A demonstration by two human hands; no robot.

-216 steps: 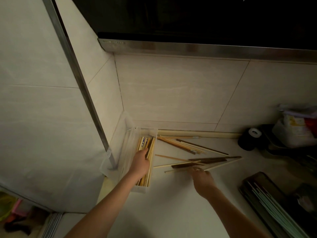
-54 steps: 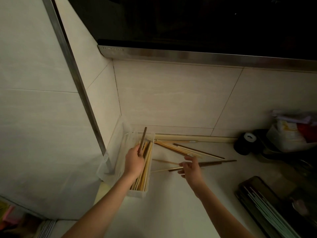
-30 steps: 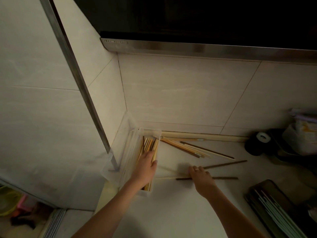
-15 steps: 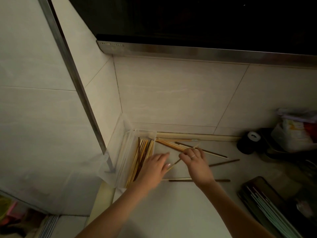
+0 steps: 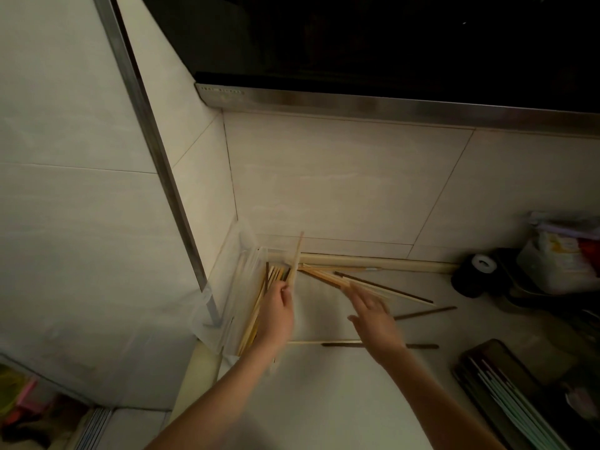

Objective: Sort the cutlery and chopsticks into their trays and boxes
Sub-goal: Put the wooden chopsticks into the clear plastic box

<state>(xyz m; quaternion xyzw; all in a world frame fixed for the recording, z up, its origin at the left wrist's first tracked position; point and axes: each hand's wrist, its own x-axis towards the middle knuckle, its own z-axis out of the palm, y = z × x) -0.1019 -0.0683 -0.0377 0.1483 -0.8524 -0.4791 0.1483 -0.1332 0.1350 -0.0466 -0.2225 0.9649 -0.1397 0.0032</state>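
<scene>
A clear plastic box [image 5: 235, 303] stands in the counter's left corner with several wooden chopsticks [image 5: 271, 280] lying in it. My left hand [image 5: 277, 315] hovers over the box and pinches a light wooden chopstick [image 5: 296, 258] that points up and away. My right hand [image 5: 373, 316] is over the counter to the right, fingers spread, holding nothing. Loose chopsticks lie on the counter: a bundle near the back wall [image 5: 328, 277], a dark one [image 5: 425, 313] to the right, and a light and dark pair [image 5: 324, 342] in front of my hands.
A dark tray [image 5: 470, 365] with pale green sticks [image 5: 513, 404] sits at the lower right. A black roll of tape [image 5: 470, 277] and a bagged item [image 5: 561, 261] stand at the back right. Tiled walls close the corner; a range hood [image 5: 357, 102] hangs above.
My left hand took a light chopstick from my right hand and moved it back over the box. My right hand let go and opened over the counter.
</scene>
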